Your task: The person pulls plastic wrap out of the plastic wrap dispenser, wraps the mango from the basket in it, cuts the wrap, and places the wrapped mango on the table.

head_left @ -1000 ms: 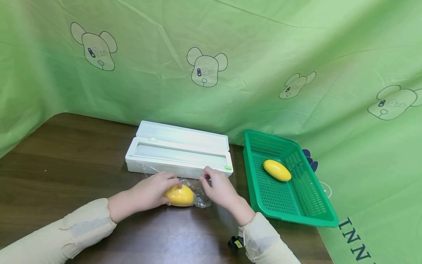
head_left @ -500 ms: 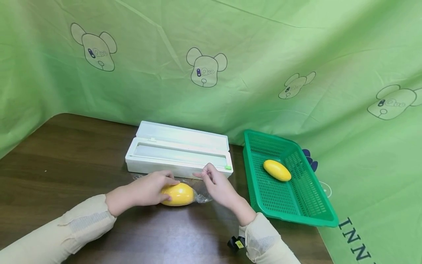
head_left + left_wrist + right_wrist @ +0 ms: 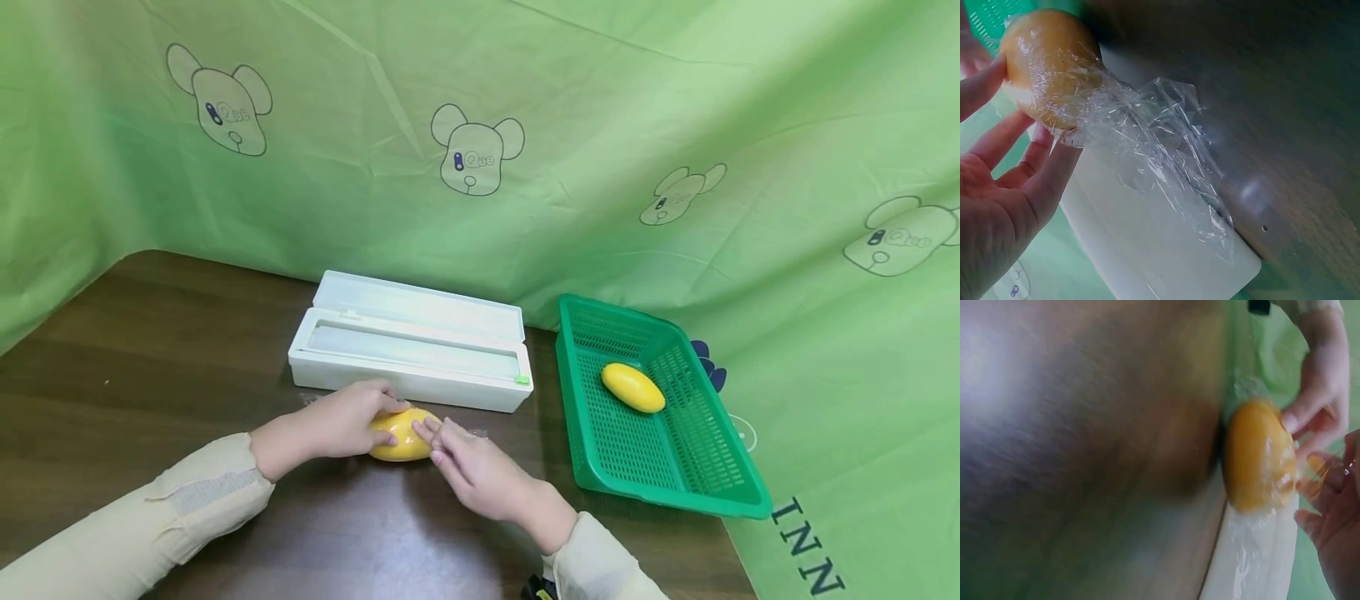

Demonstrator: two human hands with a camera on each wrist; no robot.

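A yellow mango (image 3: pixel 405 449) in clear cling film (image 3: pixel 1160 150) is held just in front of the white film box. My left hand (image 3: pixel 347 422) grips its left end between thumb and fingers. From that end, loose crumpled film trails away over the box in the left wrist view. My right hand (image 3: pixel 483 473) is at the mango's right end, with fingertips right at its surface. In the right wrist view, glinting film lies across the right hand's bent fingers (image 3: pixel 1325 487), beside the mango (image 3: pixel 1257 456). The film's right end is mostly hidden behind that hand.
The white box (image 3: pixel 405 383), its lid (image 3: pixel 420 308) raised, stands at the back with a film roll inside. To the right, a green basket (image 3: pixel 675 500) holds another yellow mango (image 3: pixel 633 387). A green curtain (image 3: pixel 337 200) hangs behind the brown table (image 3: pixel 187 350).
The right hand has come down and left from beside the box onto the mango's right end. The left hand has kept its grip on the mango throughout.
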